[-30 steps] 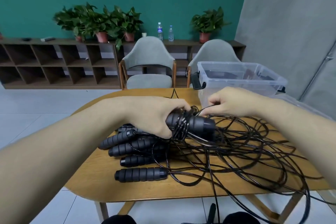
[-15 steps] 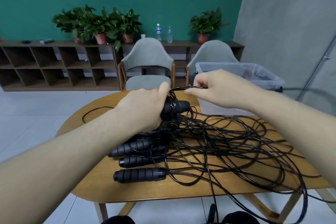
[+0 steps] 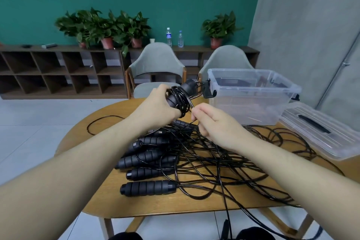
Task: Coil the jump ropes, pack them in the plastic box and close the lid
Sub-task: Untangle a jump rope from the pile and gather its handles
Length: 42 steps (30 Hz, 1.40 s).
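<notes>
Right hand (image 3: 216, 124) has dropped below the left hand (image 3: 157, 106), pinching cord (image 3: 191, 106) for another turn round the gripped handles (image 3: 180, 95); coiling unfinished, box (image 3: 251, 95) waits beyond.

The left hand (image 3: 157, 104) covers most of the wrapped handle (image 3: 180, 95); the box's (image 3: 251, 101) dark contents are unclear through its cloudy wall; cords (image 3: 243, 218) run off the bottom edge; bottle labels (image 3: 168, 35) are unreadable
</notes>
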Each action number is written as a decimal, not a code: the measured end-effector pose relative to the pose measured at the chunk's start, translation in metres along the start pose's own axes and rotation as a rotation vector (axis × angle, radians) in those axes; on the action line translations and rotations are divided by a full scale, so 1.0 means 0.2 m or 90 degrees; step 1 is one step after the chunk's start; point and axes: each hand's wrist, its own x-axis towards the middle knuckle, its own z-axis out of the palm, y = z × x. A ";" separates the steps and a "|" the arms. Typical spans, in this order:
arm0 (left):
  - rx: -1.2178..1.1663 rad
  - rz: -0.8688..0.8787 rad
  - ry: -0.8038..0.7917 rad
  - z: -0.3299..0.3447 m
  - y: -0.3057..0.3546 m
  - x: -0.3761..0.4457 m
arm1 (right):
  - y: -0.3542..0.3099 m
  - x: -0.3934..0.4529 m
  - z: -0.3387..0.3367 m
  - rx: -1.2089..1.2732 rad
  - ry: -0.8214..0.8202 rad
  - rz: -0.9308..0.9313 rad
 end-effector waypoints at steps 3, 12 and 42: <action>-0.256 -0.068 -0.072 0.01 0.00 -0.02 | 0.03 -0.03 0.00 0.048 -0.037 -0.008; -0.717 -0.161 -0.304 0.03 -0.03 -0.10 | 0.17 -0.09 -0.12 -0.072 -0.103 0.002; 0.388 0.090 -0.410 0.13 0.07 -0.18 | 0.01 0.01 -0.35 -0.275 -0.300 0.169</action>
